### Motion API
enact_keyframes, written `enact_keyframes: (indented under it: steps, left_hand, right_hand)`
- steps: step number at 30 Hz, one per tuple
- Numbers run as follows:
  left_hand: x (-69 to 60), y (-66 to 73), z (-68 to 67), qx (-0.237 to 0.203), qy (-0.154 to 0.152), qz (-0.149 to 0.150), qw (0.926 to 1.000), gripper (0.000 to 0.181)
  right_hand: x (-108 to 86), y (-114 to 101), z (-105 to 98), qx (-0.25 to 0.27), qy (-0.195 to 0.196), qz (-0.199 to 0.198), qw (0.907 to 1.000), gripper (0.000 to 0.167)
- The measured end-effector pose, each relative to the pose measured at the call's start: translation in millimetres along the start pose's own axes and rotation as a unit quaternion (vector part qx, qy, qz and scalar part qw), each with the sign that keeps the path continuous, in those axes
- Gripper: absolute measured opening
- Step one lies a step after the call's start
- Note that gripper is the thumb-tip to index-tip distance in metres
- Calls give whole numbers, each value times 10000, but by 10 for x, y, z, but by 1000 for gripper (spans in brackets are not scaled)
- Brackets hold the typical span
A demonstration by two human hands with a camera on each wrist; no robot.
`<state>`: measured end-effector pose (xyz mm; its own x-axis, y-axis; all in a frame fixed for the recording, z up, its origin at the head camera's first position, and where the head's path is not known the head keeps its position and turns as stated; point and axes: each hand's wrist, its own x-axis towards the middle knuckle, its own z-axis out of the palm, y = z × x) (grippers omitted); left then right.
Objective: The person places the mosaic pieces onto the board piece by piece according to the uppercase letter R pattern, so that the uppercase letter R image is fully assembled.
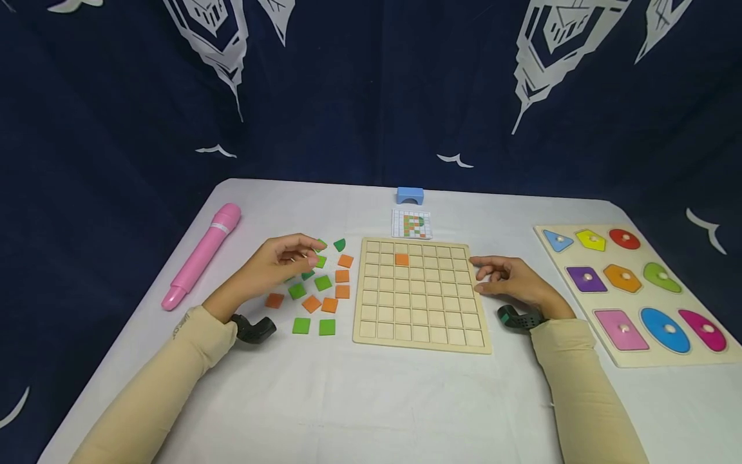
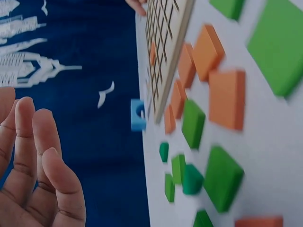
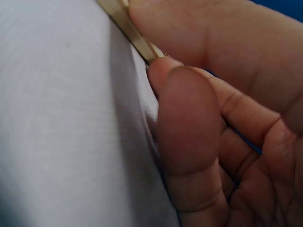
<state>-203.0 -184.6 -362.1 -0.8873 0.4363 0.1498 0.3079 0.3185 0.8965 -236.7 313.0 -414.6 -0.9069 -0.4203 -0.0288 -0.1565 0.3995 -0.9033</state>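
My left hand [image 1: 269,264] hangs over scattered green tiles [image 1: 323,283] and orange tiles [image 1: 342,276]. Its fingers [image 2: 47,146] are loosely bent in the left wrist view, and no tile shows in them. One orange tile [image 1: 402,260] lies in a square near the top of the wooden grid board [image 1: 417,303]. At the board's right side, my right hand [image 1: 516,280] touches the edge with index finger and thumb. The board's edge [image 3: 135,35] meets the fingertips in the right wrist view, where the other fingers are loosely bent.
Behind the board are a pattern card [image 1: 411,224] and a blue block [image 1: 409,195]. A pink microphone-shaped object [image 1: 203,254] lies at the left. A board of coloured knobbed shapes [image 1: 605,309] lies at the right, beyond my right hand.
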Motion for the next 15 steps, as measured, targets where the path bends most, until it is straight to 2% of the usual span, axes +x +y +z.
enact_keyframes:
  steps: [7,15]
  left_hand:
    - [-60,-73,-114,50,248,-146,9996,32]
    - [-62,-169,-167,-4,317,-283,9991,34]
  right_hand:
    - [13,-4,1,-47,15,25,10000,63]
    - [16,33,-12,-67,-1,16,10000,62]
